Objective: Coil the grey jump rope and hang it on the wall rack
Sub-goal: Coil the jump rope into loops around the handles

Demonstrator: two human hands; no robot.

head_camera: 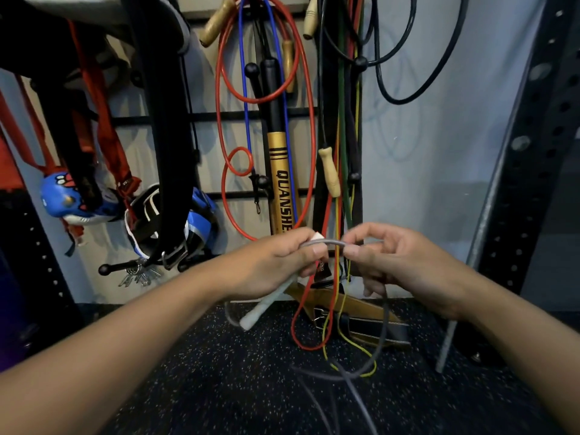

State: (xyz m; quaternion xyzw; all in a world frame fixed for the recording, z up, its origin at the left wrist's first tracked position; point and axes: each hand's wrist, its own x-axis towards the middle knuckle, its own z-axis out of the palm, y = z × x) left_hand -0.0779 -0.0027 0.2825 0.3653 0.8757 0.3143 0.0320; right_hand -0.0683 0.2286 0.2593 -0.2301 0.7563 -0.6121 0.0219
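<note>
The grey jump rope [326, 243] spans a short gap between my two hands at chest height in front of the wall rack [219, 116]. My left hand [276, 262] grips the rope together with its white handles [266, 306], which slant down to the left. My right hand [395, 262] pinches the cord between thumb and fingers. From there the cord drops in loose loops [361, 375] over the dark speckled floor. The rack is a black bar grid with pegs, crowded with hanging gear.
Red [309, 146], blue [246, 120] and black [439, 70] ropes, wooden-handled ropes, a gold bat [282, 189] and resistance bands hang on the rack. Belts and blue gloves [62, 199] hang left. A brown belt [370, 321] lies on the floor. A perforated steel upright [514, 183] stands right.
</note>
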